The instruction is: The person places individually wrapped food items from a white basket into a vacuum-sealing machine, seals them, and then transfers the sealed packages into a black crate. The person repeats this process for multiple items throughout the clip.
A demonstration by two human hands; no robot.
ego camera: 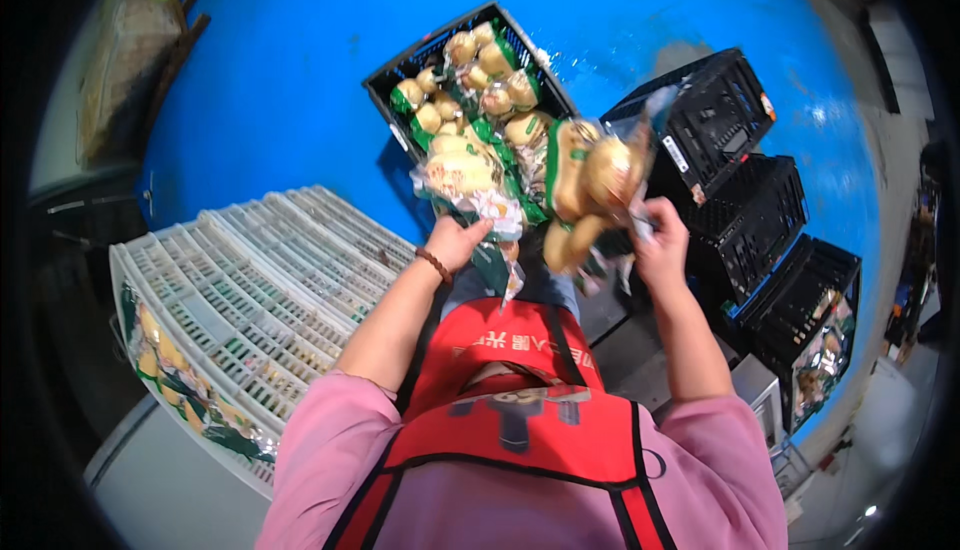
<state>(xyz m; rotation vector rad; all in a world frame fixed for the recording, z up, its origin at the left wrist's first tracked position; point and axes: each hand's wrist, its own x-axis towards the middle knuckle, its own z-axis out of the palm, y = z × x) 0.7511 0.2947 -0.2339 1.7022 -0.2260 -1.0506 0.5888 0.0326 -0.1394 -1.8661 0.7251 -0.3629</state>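
My left hand (455, 246), with a beaded bracelet at the wrist, grips the lower end of a clear and green plastic bag of potato-like produce (465, 171) over the near edge of a black plastic crate (390, 118). Several similar bags lie inside that crate. To the right, my right hand (664, 231) is closed on the gathered plastic of more bagged produce (607, 175), which hangs beside the crate's near right corner and is blurred. How many bags hang from this hand I cannot tell.
A large white slatted plastic crate (255, 280) stands at the left, with bagged produce showing through its side. Black crates (694, 122) stand in a row at the right; the nearest one (806, 310) has bagged goods at its side. The floor (300, 62) is blue, with wet-looking patches.
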